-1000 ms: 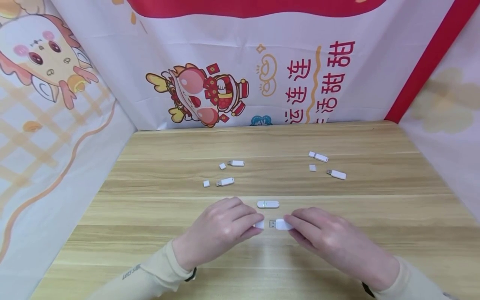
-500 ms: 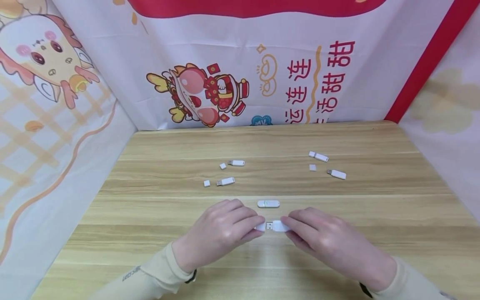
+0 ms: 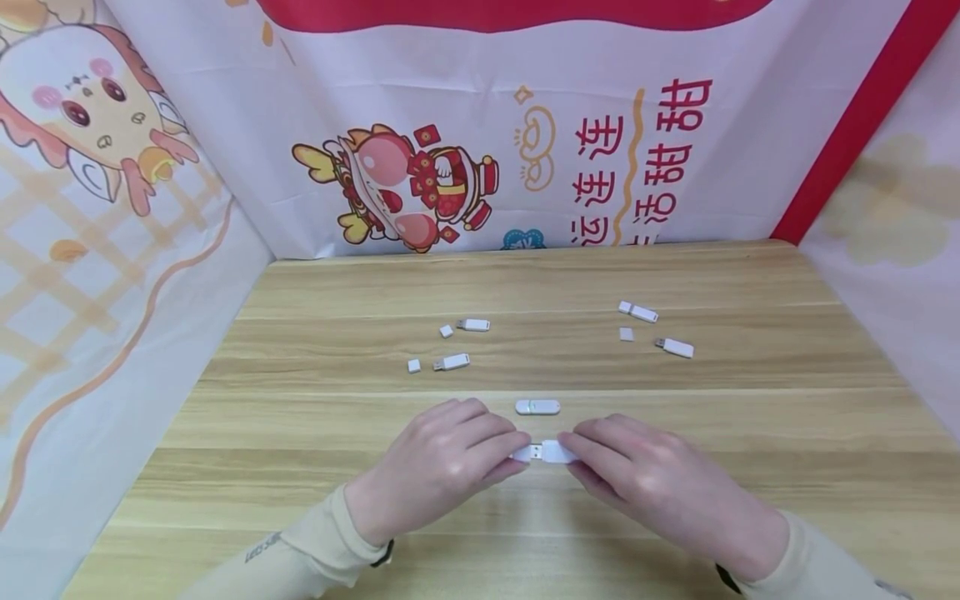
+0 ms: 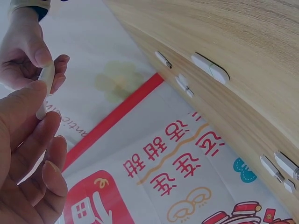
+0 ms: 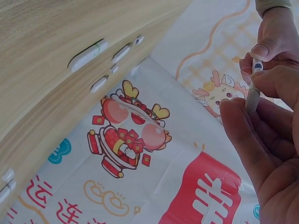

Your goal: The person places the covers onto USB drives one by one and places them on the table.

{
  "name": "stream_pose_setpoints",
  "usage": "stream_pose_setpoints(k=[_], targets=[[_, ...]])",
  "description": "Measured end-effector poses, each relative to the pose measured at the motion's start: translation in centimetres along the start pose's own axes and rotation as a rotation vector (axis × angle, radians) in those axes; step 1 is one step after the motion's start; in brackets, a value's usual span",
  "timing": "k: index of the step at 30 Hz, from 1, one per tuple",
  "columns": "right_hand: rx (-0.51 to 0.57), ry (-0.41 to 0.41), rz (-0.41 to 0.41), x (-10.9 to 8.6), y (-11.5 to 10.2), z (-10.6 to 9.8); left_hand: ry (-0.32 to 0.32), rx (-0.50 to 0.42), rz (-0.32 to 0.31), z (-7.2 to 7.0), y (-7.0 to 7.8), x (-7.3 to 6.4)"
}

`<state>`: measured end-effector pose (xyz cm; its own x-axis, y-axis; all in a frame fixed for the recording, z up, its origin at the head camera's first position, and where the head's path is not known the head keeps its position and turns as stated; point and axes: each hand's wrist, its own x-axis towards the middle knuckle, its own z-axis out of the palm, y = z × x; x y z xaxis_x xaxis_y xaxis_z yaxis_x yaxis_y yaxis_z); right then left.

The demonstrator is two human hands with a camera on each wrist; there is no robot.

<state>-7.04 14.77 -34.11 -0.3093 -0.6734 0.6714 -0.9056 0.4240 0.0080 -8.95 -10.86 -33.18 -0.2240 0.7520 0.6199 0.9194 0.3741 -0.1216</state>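
Note:
My left hand (image 3: pixel 442 462) pinches a small white cap (image 3: pixel 521 453) between thumb and fingers. Facing it, my right hand (image 3: pixel 663 483) pinches the white body of a USB flash drive (image 3: pixel 558 452). The drive's metal plug points left, its end right at the cap's mouth, with part of the metal still showing between the two white pieces. Both are held above the table, in line with each other. In the right wrist view the drive body (image 5: pixel 252 99) sits between my right thumb and fingers. A capped white flash drive (image 3: pixel 537 407) lies just beyond my hands.
On the wooden table (image 3: pixel 300 467), two uncapped flash drives (image 3: pixel 452 362) with loose caps (image 3: pixel 414 366) lie at the back left. At the back right are an uncapped drive (image 3: pixel 675 347), a loose cap (image 3: pixel 626 334) and another drive (image 3: pixel 639 312). Printed cloth (image 3: pixel 450 67) hangs behind.
My right hand has moved slightly left with the flash drive, and the gap between its plug and the cap has closed. My left hand has barely moved.

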Motion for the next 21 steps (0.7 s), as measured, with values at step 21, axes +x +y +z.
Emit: stream_pose_setpoints(k=[21], targets=[[0.041, -0.009, 0.014, 0.57, -0.22, 0.65, -0.031, -0.016, -0.034, -0.09, 0.02, -0.29]])
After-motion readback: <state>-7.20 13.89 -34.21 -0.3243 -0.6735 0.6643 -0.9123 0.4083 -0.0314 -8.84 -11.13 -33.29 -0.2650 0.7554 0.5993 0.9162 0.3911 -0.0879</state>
